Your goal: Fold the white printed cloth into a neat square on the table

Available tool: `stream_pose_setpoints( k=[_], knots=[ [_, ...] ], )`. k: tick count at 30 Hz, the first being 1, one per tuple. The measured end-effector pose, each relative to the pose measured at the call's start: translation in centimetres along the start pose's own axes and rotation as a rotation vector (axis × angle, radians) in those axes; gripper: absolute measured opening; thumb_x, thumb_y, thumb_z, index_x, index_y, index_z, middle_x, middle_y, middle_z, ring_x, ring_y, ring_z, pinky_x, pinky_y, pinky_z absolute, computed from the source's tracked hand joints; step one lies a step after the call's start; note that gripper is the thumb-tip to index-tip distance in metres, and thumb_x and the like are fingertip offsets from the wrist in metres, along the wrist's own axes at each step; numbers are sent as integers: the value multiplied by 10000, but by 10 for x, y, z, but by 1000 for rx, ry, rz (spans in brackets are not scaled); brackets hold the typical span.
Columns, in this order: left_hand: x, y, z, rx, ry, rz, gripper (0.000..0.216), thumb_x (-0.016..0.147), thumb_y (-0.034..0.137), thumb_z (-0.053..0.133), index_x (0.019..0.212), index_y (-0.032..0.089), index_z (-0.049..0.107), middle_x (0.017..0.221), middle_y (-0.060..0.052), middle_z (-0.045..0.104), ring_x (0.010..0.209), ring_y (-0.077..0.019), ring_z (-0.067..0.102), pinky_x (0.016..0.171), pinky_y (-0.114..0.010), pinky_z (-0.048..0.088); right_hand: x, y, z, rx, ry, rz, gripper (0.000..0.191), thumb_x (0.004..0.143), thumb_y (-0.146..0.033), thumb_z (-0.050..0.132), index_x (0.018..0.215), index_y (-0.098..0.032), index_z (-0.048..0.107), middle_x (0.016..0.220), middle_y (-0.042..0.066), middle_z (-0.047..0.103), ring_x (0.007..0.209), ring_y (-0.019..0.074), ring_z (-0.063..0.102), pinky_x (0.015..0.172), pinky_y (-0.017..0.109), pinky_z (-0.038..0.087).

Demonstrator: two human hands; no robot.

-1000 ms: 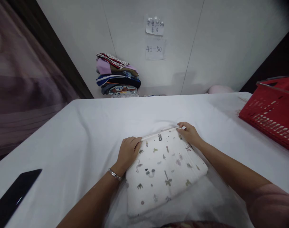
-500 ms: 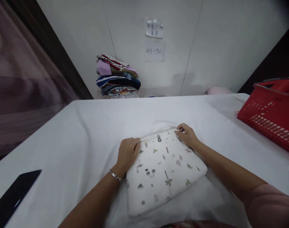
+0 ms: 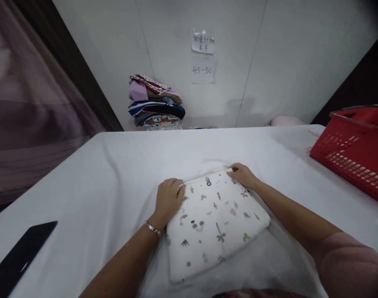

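Note:
A folded white cloth (image 3: pixel 213 223) printed with small plants and other figures lies on the white-covered table (image 3: pixel 83 186) in front of me. At its far left corner, my left hand (image 3: pixel 169 200) is closed on the edge, thumb on top and fingers over the far side. My right hand (image 3: pixel 242 174) pinches the far right corner between thumb and fingers. The layers are stacked into a slightly skewed rectangle, its near edge slanting up to the right. The fingertips under the cloth are hidden.
A red plastic basket (image 3: pixel 353 149) with a metal handle stands at the right. A dark flat object (image 3: pixel 24 256) lies at the left edge. Beyond the table a pile of folded fabrics (image 3: pixel 156 101) rests against the wall, below paper signs (image 3: pixel 203 70). A sheer curtain (image 3: pixel 36 103) hangs at left.
Both hands keep hold of the cloth's far corners with barely any movement. The right fingers have shifted slightly at their corner. The camera view has moved a little.

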State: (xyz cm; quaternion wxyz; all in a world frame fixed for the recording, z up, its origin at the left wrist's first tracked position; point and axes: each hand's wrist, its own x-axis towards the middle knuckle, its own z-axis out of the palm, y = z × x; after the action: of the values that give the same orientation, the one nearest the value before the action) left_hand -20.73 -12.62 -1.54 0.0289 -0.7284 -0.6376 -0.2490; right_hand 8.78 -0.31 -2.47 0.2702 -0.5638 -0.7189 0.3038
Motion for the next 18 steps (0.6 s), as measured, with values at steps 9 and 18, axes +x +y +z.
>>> stream_pose_setpoints(
  k=[9,18],
  knots=[
    [-1,-1,2,12,-6,-8,251,845,298,449,1039,194,568,966,-73,586,925,-226,511,824,-380,379,-25,-6,-7,8,54,-390,171,774,-246,506,931,-215,569,947,47,620,902,193,554,830,342,412],
    [1,-1,1,20,-13,-63,119,820,270,458,804,190,544,848,-60,562,832,-215,499,732,-357,387,7,-16,6,256,76,-19,223,674,-299,577,868,-188,589,655,-31,532,598,126,502,577,258,404]
  ],
)
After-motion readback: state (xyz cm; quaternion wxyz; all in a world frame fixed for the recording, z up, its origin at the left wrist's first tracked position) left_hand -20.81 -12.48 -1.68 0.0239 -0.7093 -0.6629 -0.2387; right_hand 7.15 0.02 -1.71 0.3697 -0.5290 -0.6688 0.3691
